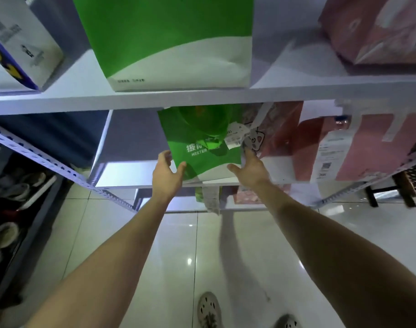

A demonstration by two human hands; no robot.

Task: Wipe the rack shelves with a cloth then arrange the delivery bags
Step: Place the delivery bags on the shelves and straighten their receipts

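Note:
A green delivery bag (202,143) with white lettering and a paper receipt stands on the middle shelf (122,176) of a white metal rack. My left hand (165,171) grips its lower left corner, thumb on the front face. My right hand (250,170) presses against its lower right side, fingers spread. On the upper shelf (202,97) stands a bigger green and white bag (174,43), directly above. No cloth is in view.
Red and pink bags (344,147) crowd the middle shelf to the right. A white and blue bag (20,43) and a pink bag (377,27) stand on the upper shelf. More bags sit on a lower shelf (209,197). Shoes fill a dark rack (10,197) on the left; a stool (401,183) is at right.

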